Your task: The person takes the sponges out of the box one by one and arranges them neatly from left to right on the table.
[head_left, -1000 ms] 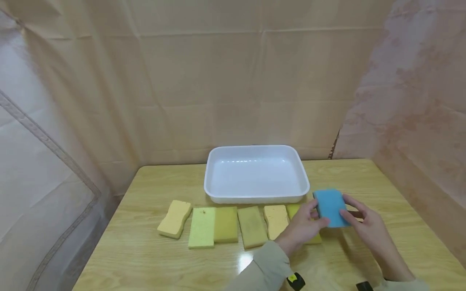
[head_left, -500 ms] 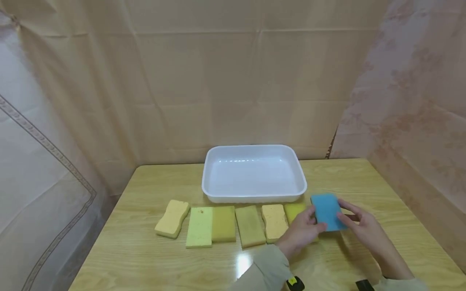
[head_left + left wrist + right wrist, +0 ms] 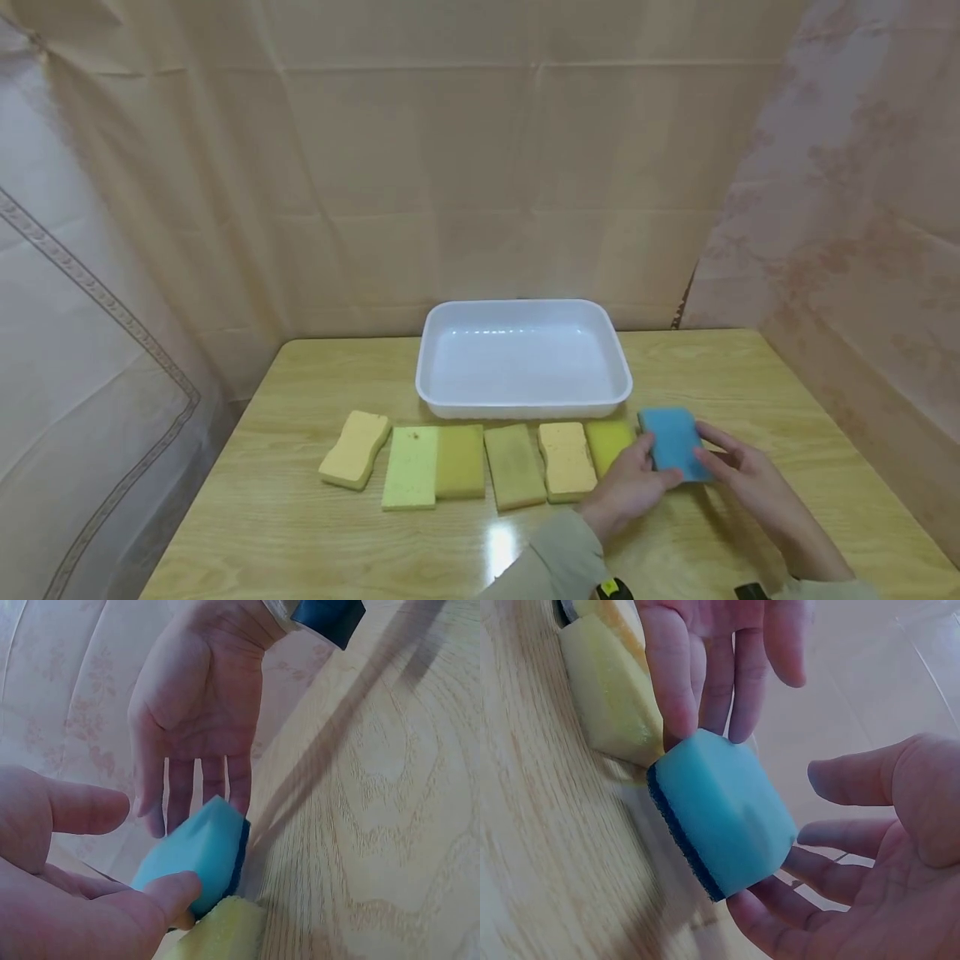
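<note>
A blue sponge [image 3: 677, 443] with a dark scouring layer on its underside is between my two hands, low over the right part of the table. My left hand [image 3: 628, 490] touches its left edge with outstretched fingers, and in the left wrist view the thumb stands off the sponge. On the opposite edge are the fingertips of my right hand [image 3: 753, 483]. Those fingers look relaxed in the right wrist view, the thumb apart from the foam. A yellow sponge [image 3: 609, 443] lies right beside it, partly hidden behind my left hand.
A white rectangular tray [image 3: 525, 408] stands at the back of the wooden table [image 3: 337, 542]. Several yellowish sponges lie in a row before it, among them a waisted one [image 3: 356, 450] at the left end and an olive one [image 3: 516, 467]. A beige cloth [image 3: 480, 183] hangs behind.
Both hands have brought the blue sponge down toward the table and slightly left. The other sponges and the tray keep their places.
</note>
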Available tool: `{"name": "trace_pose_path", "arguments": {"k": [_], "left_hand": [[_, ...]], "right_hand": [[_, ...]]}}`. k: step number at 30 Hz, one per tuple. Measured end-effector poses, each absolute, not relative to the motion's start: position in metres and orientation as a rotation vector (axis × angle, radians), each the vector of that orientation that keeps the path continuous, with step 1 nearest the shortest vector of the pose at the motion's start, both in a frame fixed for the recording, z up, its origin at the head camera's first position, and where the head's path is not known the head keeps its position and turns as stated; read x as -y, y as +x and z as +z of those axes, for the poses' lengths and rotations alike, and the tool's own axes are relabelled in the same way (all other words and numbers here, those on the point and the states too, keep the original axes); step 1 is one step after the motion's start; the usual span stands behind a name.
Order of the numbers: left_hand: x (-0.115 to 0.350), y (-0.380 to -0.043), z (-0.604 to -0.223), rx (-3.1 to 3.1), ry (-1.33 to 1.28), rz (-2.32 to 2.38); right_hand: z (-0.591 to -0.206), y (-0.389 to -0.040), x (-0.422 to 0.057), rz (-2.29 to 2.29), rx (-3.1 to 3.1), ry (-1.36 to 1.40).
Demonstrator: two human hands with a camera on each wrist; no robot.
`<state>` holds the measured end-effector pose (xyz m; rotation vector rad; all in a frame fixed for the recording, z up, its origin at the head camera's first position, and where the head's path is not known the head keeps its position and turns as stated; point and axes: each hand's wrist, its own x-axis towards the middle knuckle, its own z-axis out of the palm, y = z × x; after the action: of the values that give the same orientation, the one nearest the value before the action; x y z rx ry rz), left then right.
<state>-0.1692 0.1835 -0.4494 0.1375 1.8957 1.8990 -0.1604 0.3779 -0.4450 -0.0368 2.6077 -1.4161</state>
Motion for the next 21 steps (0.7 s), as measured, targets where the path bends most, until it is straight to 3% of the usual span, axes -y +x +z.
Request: {"name": "trace_pose_path", "arguments": {"k": [21], "left_hand": [[-0.1912,-0.1658,-0.4518,-1.935,0.084,1.806]], "right_hand": [[-0.4500,-0.1633,-0.3776,-1.541,-2.360,-0.121]]}}
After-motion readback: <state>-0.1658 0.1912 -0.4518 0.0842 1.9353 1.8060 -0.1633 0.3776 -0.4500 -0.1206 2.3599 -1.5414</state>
